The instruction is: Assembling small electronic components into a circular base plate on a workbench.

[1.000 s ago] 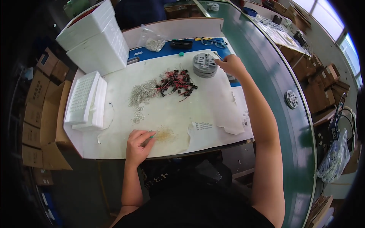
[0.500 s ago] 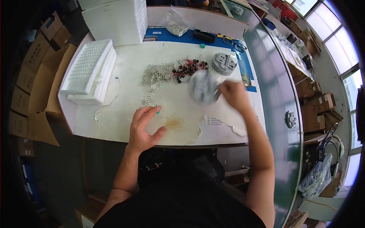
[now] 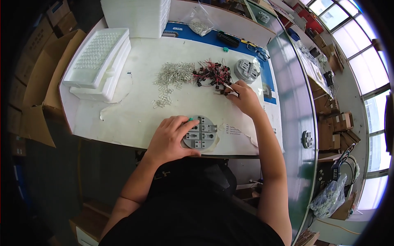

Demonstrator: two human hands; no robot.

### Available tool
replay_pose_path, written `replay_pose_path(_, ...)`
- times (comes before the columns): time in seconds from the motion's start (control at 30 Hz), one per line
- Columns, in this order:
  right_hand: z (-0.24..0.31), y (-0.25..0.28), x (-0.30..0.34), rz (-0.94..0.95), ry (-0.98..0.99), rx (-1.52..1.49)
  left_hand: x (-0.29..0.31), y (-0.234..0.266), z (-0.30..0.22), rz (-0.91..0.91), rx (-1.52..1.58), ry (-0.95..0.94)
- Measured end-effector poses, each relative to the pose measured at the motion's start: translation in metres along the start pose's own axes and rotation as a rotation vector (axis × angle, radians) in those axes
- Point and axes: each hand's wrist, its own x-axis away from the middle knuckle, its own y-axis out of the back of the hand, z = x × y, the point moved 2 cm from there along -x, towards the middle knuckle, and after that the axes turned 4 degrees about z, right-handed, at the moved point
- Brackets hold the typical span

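Observation:
On the near edge of the table lies a round grey fixture (image 3: 207, 128) with slots and small blocks on its face. My left hand (image 3: 167, 138) grips its left side, fingers over the top and thumb along the lower rim; a bit of green shows by a fingertip. My right hand (image 3: 247, 101) is closed at the lower right of a heap of black parts with red wires (image 3: 213, 73). A pale thin piece shows at its fingertips, too small to name. Left of the heap spreads a pile of small shiny metal pieces (image 3: 174, 74).
A second round grey fixture (image 3: 247, 70) sits at the back right. White foam trays (image 3: 97, 61) stand at the left, a white foam stack (image 3: 135, 18) behind. A plastic bag (image 3: 200, 26), black case (image 3: 228, 39) and glasses (image 3: 258, 52) lie at the back. An open carton (image 3: 51, 78) stands left.
The round grey fixture went from my right hand down to the table, under my left hand. My right hand has moved to the wired parts. The view has shifted slightly.

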Motion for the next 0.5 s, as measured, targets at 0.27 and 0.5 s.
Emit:
replay_pose_path(0.27, 0.079, 0.020, 0.042, -0.005, 0.018, -0.238, -0.019, 0.015, 0.012, -0.322, 0.323, 0.049)
replay_pose_path(0.5, 0.140, 0.036, 0.069, -0.171, 0.468, 0.012, -0.042, 0.038, -0.021, -0.130, 0.537, 0.026)
